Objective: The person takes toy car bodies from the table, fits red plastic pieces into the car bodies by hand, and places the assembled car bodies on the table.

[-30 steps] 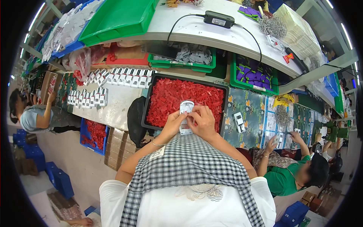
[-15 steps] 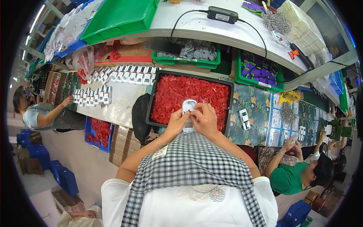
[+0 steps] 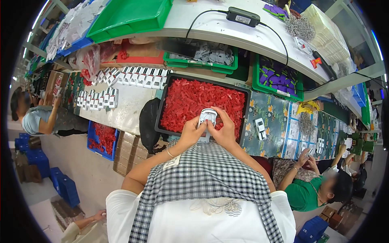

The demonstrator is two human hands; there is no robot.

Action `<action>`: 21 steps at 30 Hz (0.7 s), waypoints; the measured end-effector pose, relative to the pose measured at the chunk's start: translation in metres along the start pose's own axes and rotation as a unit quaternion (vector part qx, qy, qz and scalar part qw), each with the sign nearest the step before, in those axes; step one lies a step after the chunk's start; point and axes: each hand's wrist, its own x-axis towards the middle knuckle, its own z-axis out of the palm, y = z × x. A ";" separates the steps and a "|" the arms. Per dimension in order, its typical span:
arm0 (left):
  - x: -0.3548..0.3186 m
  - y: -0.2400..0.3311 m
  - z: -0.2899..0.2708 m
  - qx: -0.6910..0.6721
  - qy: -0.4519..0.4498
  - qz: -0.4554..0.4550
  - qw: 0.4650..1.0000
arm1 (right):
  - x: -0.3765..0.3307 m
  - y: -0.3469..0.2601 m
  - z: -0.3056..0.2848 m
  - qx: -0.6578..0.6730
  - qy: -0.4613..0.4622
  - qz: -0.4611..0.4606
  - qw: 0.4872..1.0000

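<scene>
A white toy car point(image 3: 208, 114) is held up between both hands over the near edge of a black tray point(image 3: 247, 105). My left hand point(image 3: 191, 132) grips its left side, fingers closed. My right hand point(image 3: 224, 128) is closed round the right side, with both thumbs pressed together on the part nearest me. What lies under the thumbs is hidden. Behind the hands, small red pieces point(image 3: 202, 91) fill the tray. A similar white toy car point(image 3: 260, 128) lies on the patterned mat point(image 3: 275, 121) right of the tray.
Rows of white toy cars point(image 3: 142, 77) stand on the table at left. A black bag point(image 3: 150, 125) hangs beside the tray. Under the shelf point(image 3: 202, 28) sit green bins with white parts point(image 3: 212, 54) and purple parts point(image 3: 275, 77). Co-workers point(image 3: 316, 186) sit at right; another person point(image 3: 38, 117) is at left.
The toy car has moved slightly right in my hands. My right fingers have left their pinch above it and now wrap its side, with both thumbs pressing on it.
</scene>
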 end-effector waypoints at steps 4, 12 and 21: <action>0.000 0.000 -0.002 0.069 0.013 0.028 0.997 | -0.001 0.001 0.001 0.067 -0.040 0.100 0.992; 0.000 0.007 -0.018 0.110 0.050 0.052 0.991 | 0.006 0.016 0.028 0.110 -0.041 0.096 0.988; 0.032 -0.026 -0.142 0.165 0.239 0.086 0.953 | 0.010 0.016 0.041 0.112 -0.097 0.169 0.974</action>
